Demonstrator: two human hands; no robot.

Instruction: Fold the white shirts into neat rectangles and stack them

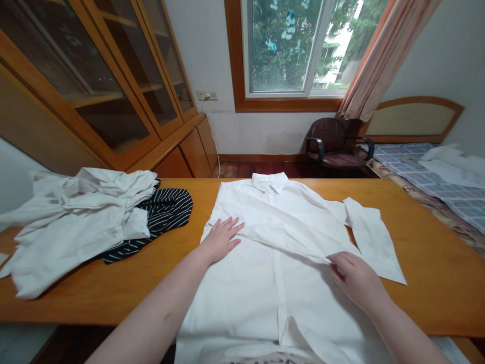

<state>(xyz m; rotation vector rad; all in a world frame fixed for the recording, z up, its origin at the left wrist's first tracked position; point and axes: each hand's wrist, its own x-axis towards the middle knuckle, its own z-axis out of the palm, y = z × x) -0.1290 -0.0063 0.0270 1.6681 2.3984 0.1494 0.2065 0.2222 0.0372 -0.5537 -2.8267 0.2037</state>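
Observation:
A white button-up shirt (250, 283) lies front side up on the wooden table, its collar at the far edge and its hem toward me. One sleeve is folded across the chest, running from the left side down to the right. My left hand (222, 238) rests flat with fingers spread on the shirt's left side, near that fold. My right hand (352, 275) pinches the end of the folded sleeve (295, 237), slightly raised over the shirt's right side. The other sleeve (373, 242) lies bent out to the right on the table.
Crumpled white clothes (79, 212) and a black striped garment (170, 210) lie piled on the table's left part. Beyond the table (424, 303) stand a brown armchair (333, 141) and a bed (428, 167) at right, and a glass-door cabinet (151, 136) at left.

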